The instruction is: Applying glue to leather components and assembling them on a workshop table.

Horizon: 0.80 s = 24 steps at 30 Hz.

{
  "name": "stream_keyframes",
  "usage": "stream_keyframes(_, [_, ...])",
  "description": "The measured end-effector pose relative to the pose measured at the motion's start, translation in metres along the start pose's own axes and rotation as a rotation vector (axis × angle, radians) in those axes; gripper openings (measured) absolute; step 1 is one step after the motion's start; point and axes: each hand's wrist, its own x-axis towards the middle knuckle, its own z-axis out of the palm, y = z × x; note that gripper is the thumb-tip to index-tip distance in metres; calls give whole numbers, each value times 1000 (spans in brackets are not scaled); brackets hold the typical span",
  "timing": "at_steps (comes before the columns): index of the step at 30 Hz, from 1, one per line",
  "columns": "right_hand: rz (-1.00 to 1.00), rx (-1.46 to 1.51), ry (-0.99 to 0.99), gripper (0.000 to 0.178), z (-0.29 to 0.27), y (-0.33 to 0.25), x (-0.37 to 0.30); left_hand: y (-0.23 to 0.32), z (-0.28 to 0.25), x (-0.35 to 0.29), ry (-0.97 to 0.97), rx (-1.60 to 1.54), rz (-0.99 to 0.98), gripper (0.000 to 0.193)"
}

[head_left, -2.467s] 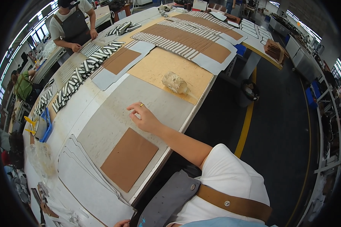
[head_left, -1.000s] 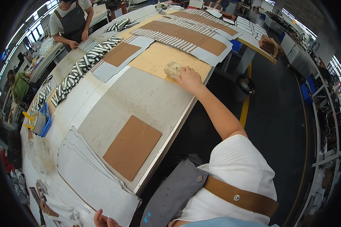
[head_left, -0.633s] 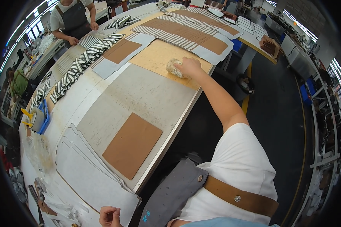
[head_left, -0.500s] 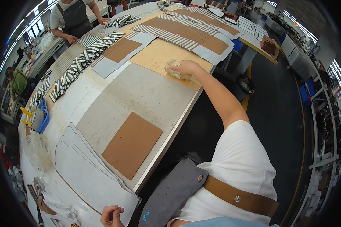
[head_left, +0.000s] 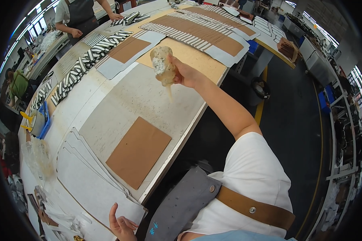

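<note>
My right hand [head_left: 184,74] grips a yellowish, glue-crusted squeeze bottle [head_left: 162,64], held in the air above the grey board. White residue coats its side, and a thin tapered tip points down toward the board. On the grey board [head_left: 149,96] lies a flat brown rectangular sheet [head_left: 138,152], nearer to me than the bottle. My left hand [head_left: 122,224] hangs by the near table edge, index finger raised and fingers apart, with nothing in it. Beside it is a stack of large white sheets [head_left: 92,180].
Brown panels with striped strips [head_left: 197,32] cover the far table. Black-and-white strips [head_left: 78,68] lie in a row at left, near a tub with yellow handles [head_left: 37,122] in a blue tray. A co-worker [head_left: 80,20] stands at the far left. A bin [head_left: 260,88] is on the floor.
My right hand has lifted the bottle off the yellow board and brought it left, over the grey board. My left hand has uncurled, its index finger now extended.
</note>
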Motion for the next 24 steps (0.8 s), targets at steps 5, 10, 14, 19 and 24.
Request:
stream_keyframes(5, [-141, 228, -159, 57, 34, -2, -11, 0, 17, 6, -44, 247, 179, 36])
stream_keyframes(10, [-210, 118, -269, 67, 67, 14, -7, -2, 20, -1, 32, 90, 73, 20])
stream_keyframes(14, [-138, 113, -258, 62, 79, 32, -9, -7, 30, 4, 19, 153, 134, 4])
stream_keyframes(19, [-125, 174, -144, 53, 77, 47, -5, 7, 48, 4, 17, 0, -14, 10])
stream_keyframes(24, [-141, 206, -147, 49, 86, 50, -7, -1, 50, 1, 34, -55, -46, 18])
